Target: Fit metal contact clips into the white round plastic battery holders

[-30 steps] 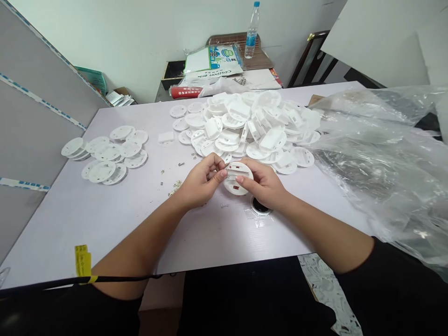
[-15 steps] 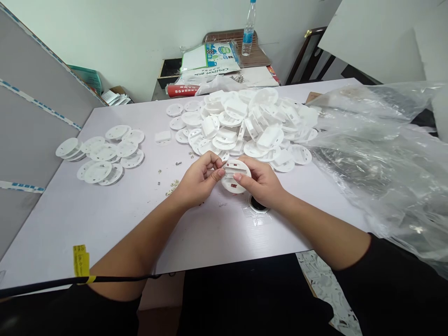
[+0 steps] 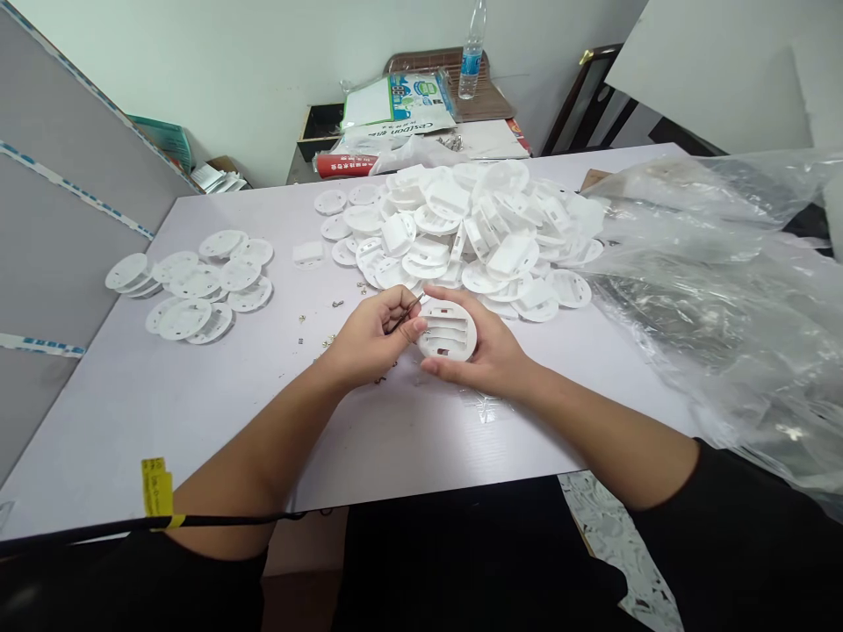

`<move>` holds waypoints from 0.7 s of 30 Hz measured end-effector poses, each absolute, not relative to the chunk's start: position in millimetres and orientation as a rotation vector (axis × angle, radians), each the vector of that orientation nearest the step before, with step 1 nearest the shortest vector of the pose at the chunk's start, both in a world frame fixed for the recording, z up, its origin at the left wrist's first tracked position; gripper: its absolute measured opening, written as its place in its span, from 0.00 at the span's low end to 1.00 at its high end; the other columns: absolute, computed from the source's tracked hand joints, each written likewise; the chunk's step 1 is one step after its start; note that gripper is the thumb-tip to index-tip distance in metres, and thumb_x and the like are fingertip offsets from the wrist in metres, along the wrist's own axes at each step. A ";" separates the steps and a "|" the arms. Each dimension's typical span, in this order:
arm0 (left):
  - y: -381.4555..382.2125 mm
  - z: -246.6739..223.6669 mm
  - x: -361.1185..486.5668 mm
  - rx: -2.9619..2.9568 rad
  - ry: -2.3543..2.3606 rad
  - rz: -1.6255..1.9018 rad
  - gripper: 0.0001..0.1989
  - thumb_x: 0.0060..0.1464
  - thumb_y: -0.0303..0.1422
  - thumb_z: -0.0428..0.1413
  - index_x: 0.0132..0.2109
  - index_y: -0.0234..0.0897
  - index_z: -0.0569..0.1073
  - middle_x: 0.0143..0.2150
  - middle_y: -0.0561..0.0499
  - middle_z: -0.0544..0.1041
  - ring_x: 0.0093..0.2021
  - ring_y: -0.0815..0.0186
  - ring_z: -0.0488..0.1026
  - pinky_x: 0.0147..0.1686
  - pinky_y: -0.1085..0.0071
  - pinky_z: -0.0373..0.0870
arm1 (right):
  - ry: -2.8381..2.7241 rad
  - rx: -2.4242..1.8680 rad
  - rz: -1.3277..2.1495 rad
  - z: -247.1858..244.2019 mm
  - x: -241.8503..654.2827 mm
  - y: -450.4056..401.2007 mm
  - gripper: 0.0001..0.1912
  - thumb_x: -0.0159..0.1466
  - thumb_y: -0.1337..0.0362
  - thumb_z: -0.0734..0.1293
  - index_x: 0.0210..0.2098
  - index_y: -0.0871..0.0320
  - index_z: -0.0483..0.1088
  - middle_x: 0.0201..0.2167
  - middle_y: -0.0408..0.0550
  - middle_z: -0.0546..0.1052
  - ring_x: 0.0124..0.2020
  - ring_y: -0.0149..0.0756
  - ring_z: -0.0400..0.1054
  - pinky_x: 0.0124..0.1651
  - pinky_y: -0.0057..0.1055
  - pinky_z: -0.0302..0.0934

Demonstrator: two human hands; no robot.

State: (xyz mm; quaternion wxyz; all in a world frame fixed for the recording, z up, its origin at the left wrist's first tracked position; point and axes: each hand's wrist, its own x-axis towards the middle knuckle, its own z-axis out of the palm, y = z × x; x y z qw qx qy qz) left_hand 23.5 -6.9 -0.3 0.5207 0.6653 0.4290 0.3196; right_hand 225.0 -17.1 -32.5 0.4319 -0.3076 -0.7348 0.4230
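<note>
Between my hands is a round white plastic piece (image 3: 449,332) with raised ribs and small slots, its ribbed side facing up. My right hand (image 3: 484,347) grips its right side, fingers along the far edge and thumb along the near edge. My left hand (image 3: 378,338) is closed on a thin dark tool (image 3: 407,314), like tweezers, whose tip points to the piece's upper left edge. The left thumb is at the piece's left rim. Several small metal parts (image 3: 329,341) lie on the table left of my left hand.
A large heap of white round pieces (image 3: 448,197) lies behind my hands. Further left is a smaller group (image 3: 198,281). Clear plastic bags (image 3: 724,298) cover the right side. A bottle (image 3: 471,61) stands at the back; a black cable (image 3: 224,521) crosses the near left.
My right thumb has moved from the middle of the white piece to its near edge. The thin tool in my left hand now shows more plainly, and the round dark-centred thing under my right hand is hidden.
</note>
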 end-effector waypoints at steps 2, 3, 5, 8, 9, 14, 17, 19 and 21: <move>-8.1 1.0 24.2 1.599 1.038 0.753 0.13 0.60 0.38 0.59 0.37 0.36 0.63 0.29 0.55 0.62 0.28 0.72 0.58 0.27 0.74 0.57 | -1.881 -0.756 0.947 -33.7 224.1 -17.1 0.46 0.53 0.51 0.79 0.64 0.52 0.58 0.58 0.55 0.70 0.58 0.49 0.66 0.59 0.47 0.63; -8.7 1.5 24.8 1.617 1.048 0.756 0.13 0.60 0.38 0.59 0.37 0.36 0.64 0.29 0.55 0.63 0.27 0.72 0.58 0.27 0.74 0.57 | -1.903 -0.760 0.871 -34.1 223.9 -16.7 0.45 0.52 0.51 0.80 0.62 0.52 0.59 0.56 0.55 0.70 0.57 0.49 0.66 0.59 0.47 0.63; -9.4 2.3 25.3 1.684 1.077 0.750 0.12 0.61 0.38 0.58 0.37 0.36 0.65 0.30 0.54 0.64 0.27 0.73 0.58 0.27 0.74 0.58 | -1.927 -0.781 0.732 -33.7 224.1 -15.2 0.39 0.53 0.51 0.79 0.58 0.52 0.61 0.52 0.53 0.71 0.54 0.48 0.68 0.55 0.46 0.65; -8.1 2.6 21.1 1.863 1.167 0.698 0.12 0.63 0.41 0.56 0.43 0.36 0.70 0.35 0.52 0.71 0.29 0.71 0.62 0.29 0.72 0.61 | -1.977 -0.795 0.652 -29.7 226.7 -11.1 0.33 0.55 0.56 0.77 0.55 0.53 0.61 0.49 0.52 0.72 0.49 0.45 0.70 0.50 0.42 0.66; -6.9 2.4 18.4 1.945 1.212 0.682 0.12 0.64 0.41 0.54 0.45 0.37 0.72 0.38 0.51 0.72 0.31 0.70 0.64 0.32 0.71 0.63 | -2.008 -0.807 0.655 -27.8 227.9 -9.1 0.32 0.55 0.57 0.76 0.54 0.53 0.61 0.49 0.51 0.72 0.49 0.45 0.70 0.50 0.41 0.66; -0.6 -3.9 3.9 2.289 1.284 0.641 0.17 0.66 0.31 0.48 0.53 0.42 0.78 0.43 0.48 0.73 0.38 0.67 0.70 0.37 0.69 0.65 | -2.201 -0.979 0.688 -26.0 233.0 0.6 0.28 0.55 0.58 0.74 0.51 0.55 0.61 0.47 0.51 0.73 0.44 0.45 0.71 0.44 0.40 0.65; 0.5 -11.2 1.5 2.435 1.237 0.552 0.16 0.64 0.30 0.50 0.52 0.43 0.80 0.41 0.49 0.74 0.32 0.69 0.69 0.32 0.70 0.63 | -2.249 -1.021 0.693 -33.9 233.6 1.2 0.29 0.55 0.58 0.74 0.51 0.55 0.59 0.45 0.51 0.73 0.38 0.41 0.70 0.39 0.38 0.64; 0.2 -15.5 2.5 2.489 1.198 0.521 0.14 0.63 0.30 0.52 0.48 0.43 0.82 0.38 0.50 0.76 0.30 0.71 0.69 0.29 0.71 0.61 | -2.241 -1.044 0.750 -39.6 233.3 -0.8 0.28 0.56 0.58 0.74 0.49 0.55 0.58 0.42 0.48 0.73 0.30 0.35 0.68 0.35 0.35 0.62; -0.2 -18.2 4.2 2.510 1.168 0.530 0.13 0.63 0.30 0.53 0.46 0.42 0.83 0.36 0.51 0.77 0.29 0.71 0.68 0.28 0.71 0.60 | -2.245 -1.054 0.810 -43.6 232.8 -2.9 0.25 0.57 0.58 0.73 0.46 0.55 0.58 0.38 0.44 0.72 0.22 0.28 0.62 0.30 0.32 0.59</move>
